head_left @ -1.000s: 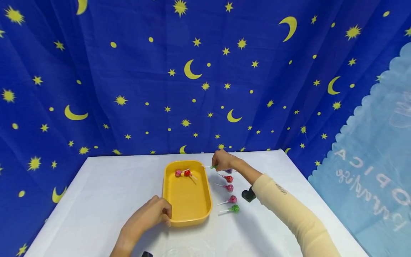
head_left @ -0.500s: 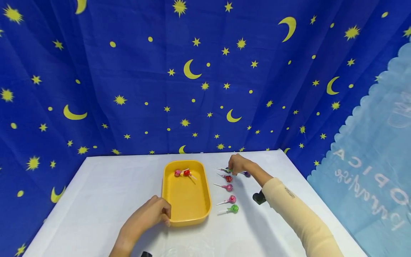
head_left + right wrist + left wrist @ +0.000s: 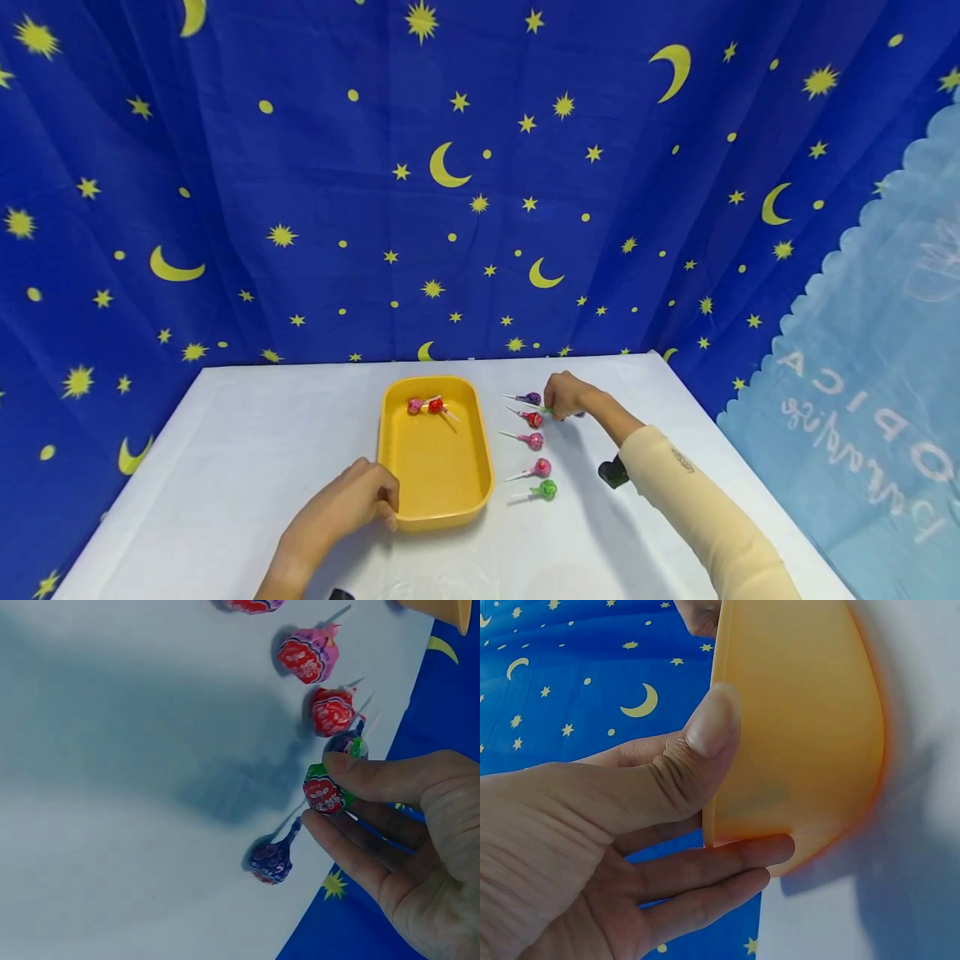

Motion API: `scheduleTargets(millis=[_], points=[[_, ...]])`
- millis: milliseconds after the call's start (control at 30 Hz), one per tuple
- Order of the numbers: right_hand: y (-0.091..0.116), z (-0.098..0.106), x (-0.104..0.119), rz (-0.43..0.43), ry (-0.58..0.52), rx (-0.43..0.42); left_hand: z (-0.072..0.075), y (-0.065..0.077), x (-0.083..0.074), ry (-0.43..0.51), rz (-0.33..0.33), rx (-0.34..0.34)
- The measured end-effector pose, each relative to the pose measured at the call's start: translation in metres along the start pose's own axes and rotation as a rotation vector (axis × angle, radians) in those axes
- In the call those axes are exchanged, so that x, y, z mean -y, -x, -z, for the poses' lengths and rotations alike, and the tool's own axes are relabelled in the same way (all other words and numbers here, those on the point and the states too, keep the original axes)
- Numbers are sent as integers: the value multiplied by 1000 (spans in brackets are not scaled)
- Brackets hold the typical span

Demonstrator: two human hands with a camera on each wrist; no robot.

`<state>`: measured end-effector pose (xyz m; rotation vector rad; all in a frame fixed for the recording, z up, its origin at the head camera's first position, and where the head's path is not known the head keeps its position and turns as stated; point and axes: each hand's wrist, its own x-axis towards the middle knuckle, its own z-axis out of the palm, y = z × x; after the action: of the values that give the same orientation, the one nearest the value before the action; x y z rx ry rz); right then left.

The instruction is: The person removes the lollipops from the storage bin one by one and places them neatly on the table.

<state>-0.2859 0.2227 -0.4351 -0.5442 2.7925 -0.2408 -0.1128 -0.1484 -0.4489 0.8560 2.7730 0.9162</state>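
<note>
Lollipops (image 3: 437, 406) lie two inside the tray (image 3: 437, 475), six outside; left hand (image 3: 352, 498) grips the tray, right hand (image 3: 567, 394) pinches a green lollipop (image 3: 323, 790).

Cream sleeve (image 3: 701, 512); dark print (image 3: 682, 460); black camera (image 3: 613, 472)

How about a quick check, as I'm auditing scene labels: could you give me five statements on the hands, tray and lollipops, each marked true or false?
1. The left hand grips the yellow tray. True.
2. The right hand pinches a red lollipop. False: it pinches a green lollipop.
3. Two lollipops lie in the tray: a pink one and a red one. True.
4. The tray is upside down. False: it stands upright.
5. A purple lollipop lies on the white table. True.
</note>
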Motion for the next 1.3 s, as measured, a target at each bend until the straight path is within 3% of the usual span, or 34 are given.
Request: scheduleTargets(millis=[333,667,833,1100,1300], points=[[6,-4,-9,-73,-33,52,1,1,-1,-2,25,19],[13,-11,-23,-147,-66,96,-2,0,0,14,7,19],[14,-12,-25,-158,-62,114,0,0,-2,4,51,37],[13,-15,-24,-179,-50,125,2,0,-1,29,6,29],[11,-16,-24,-178,-39,123,0,0,-2,-7,39,35]])
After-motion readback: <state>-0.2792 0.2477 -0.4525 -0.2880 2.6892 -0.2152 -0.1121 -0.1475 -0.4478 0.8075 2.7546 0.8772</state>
